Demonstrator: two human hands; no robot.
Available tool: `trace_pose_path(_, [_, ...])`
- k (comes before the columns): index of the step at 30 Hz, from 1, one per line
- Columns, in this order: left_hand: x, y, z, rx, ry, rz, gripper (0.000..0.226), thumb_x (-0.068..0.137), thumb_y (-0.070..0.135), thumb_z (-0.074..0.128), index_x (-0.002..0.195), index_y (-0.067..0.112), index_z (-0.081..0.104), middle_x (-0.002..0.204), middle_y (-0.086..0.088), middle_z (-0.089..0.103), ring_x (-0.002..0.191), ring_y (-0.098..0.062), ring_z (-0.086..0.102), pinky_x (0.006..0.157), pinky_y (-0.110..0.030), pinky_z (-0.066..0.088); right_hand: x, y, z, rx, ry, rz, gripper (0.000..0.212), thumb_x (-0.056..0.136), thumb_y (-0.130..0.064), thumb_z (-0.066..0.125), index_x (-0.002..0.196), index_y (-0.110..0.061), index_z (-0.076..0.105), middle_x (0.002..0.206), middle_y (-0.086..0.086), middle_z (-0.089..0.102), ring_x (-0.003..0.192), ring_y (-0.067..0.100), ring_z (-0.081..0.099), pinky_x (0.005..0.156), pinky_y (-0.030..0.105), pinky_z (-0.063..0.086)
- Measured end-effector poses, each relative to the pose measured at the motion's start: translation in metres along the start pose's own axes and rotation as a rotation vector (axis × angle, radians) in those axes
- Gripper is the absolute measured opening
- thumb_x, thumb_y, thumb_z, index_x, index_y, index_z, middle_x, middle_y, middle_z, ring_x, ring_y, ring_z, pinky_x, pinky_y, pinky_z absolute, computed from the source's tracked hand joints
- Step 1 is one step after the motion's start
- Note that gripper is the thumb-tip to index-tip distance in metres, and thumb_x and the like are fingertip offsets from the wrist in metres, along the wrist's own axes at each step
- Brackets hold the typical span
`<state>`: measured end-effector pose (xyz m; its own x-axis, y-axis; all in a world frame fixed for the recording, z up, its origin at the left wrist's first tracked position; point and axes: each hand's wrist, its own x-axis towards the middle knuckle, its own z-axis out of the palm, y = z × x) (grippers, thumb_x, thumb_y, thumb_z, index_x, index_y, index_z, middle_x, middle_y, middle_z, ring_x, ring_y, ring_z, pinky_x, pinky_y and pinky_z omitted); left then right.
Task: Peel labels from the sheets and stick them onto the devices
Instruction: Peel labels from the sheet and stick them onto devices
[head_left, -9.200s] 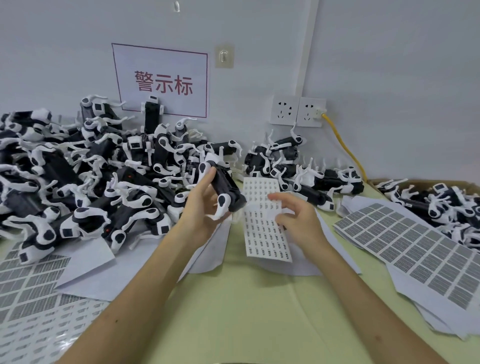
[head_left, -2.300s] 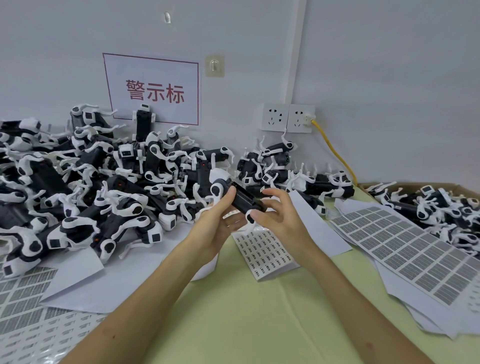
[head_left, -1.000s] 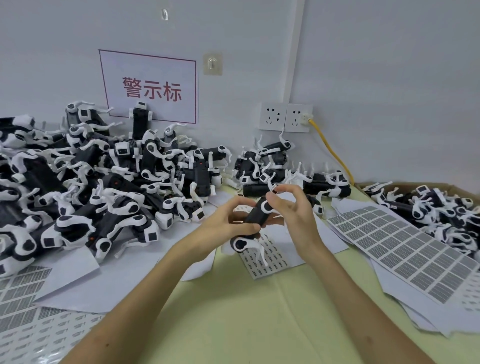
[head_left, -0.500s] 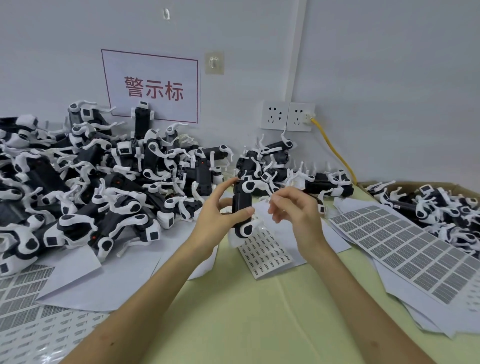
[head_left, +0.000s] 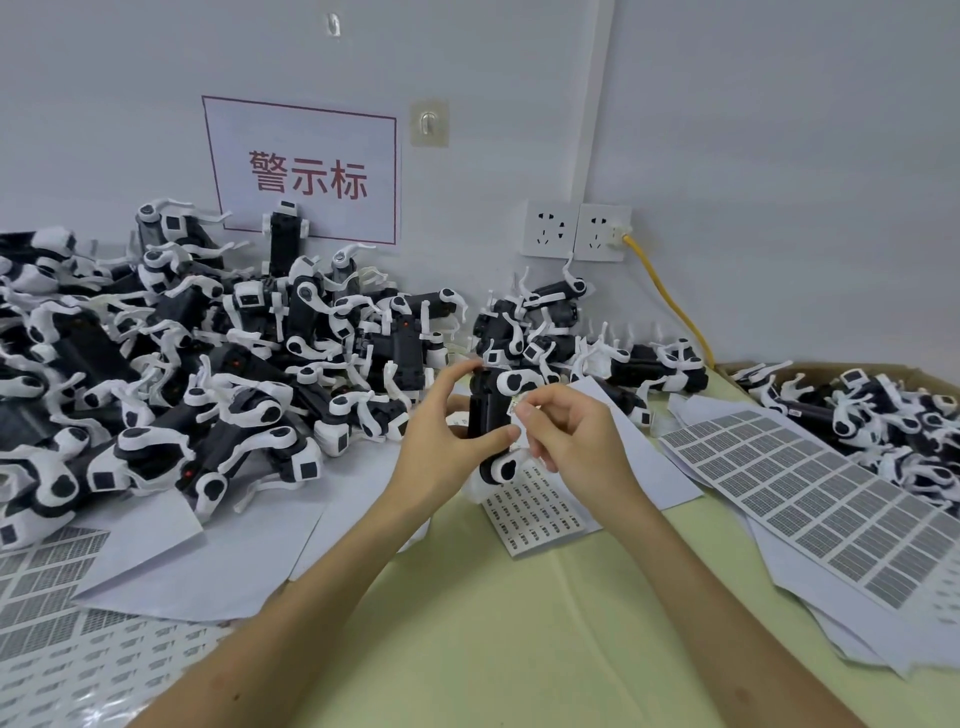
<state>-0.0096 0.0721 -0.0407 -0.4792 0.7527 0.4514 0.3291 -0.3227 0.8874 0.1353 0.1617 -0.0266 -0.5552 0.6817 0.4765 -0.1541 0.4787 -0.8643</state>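
Observation:
My left hand (head_left: 447, 436) grips a black and white device (head_left: 488, 415) upright above the table, thumb on its front and fingers behind. My right hand (head_left: 571, 441) pinches a small white label (head_left: 514, 408) between thumb and forefinger, right against the device's right side. Below the hands lies a sheet of small labels (head_left: 540, 506) on white paper. A larger sheet of grey labels (head_left: 810, 488) lies to the right.
A big heap of black and white devices (head_left: 182, 364) covers the left of the green table (head_left: 493, 639). A smaller heap (head_left: 582, 343) sits behind my hands, and a cardboard box of devices (head_left: 883, 410) at the right. Label backing sheets (head_left: 62, 623) lie front left. A yellow cable (head_left: 670, 301) hangs from the wall socket.
I turned the device in my left hand from lying across to upright. My right hand let go of it and now brings a pinched label to its side.

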Motion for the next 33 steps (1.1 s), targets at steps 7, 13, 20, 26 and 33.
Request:
trace_pose_path(7, [0.0, -0.0046, 0.0005, 0.055, 0.026, 0.029, 0.071, 0.076, 0.027, 0.092, 0.131, 0.05, 0.055, 0.099, 0.005, 0.076, 0.091, -0.008, 0.074, 0.083, -0.036, 0.064, -0.001, 0.0022, 0.0011, -0.058, -0.013, 0.007, 0.01, 0.099, -0.012, 0.064, 0.09, -0.015, 0.067, 0.06, -0.002, 0.06, 0.051, 0.006, 0.052, 0.059, 0.023, 0.043])
trace_pose_path(13, [-0.0022, -0.0037, 0.003, 0.151, 0.039, 0.05, 0.073, 0.077, 0.035, 0.092, 0.134, 0.053, 0.051, 0.106, 0.006, 0.073, 0.089, -0.007, 0.074, 0.077, -0.023, 0.06, -0.0017, 0.0042, 0.0041, -0.117, -0.013, 0.016, 0.012, 0.101, -0.014, 0.062, 0.089, -0.016, 0.065, 0.059, -0.009, 0.059, 0.05, 0.003, 0.05, 0.059, 0.022, 0.04])
trace_pose_path(20, [-0.0057, -0.0007, 0.0052, 0.195, 0.047, 0.079, 0.074, 0.078, 0.031, 0.091, 0.137, 0.046, 0.05, 0.106, 0.008, 0.071, 0.08, -0.005, 0.073, 0.071, -0.013, 0.054, -0.002, 0.0034, 0.0058, -0.139, 0.001, 0.048, 0.015, 0.101, -0.017, 0.061, 0.087, -0.02, 0.064, 0.063, -0.012, 0.061, 0.05, 0.002, 0.047, 0.061, 0.032, 0.042])
trace_pose_path(26, [-0.0075, 0.0001, 0.0055, 0.187, 0.04, 0.081, 0.072, 0.079, 0.03, 0.09, 0.136, 0.048, 0.05, 0.105, 0.008, 0.07, 0.076, -0.007, 0.074, 0.071, -0.017, 0.057, -0.0023, 0.004, 0.0074, -0.136, 0.015, 0.069, 0.014, 0.102, -0.017, 0.061, 0.089, -0.02, 0.065, 0.064, -0.012, 0.063, 0.049, 0.002, 0.046, 0.057, 0.026, 0.04])
trace_pose_path(33, [-0.0069, -0.0014, 0.0057, 0.19, 0.044, 0.083, 0.071, 0.079, 0.03, 0.09, 0.135, 0.049, 0.049, 0.105, 0.01, 0.069, 0.078, -0.006, 0.075, 0.071, -0.016, 0.056, -0.0026, 0.0028, 0.0081, -0.092, 0.017, 0.078, 0.013, 0.102, -0.016, 0.06, 0.091, -0.014, 0.065, 0.056, -0.014, 0.055, 0.048, 0.006, 0.042, 0.055, 0.025, 0.039])
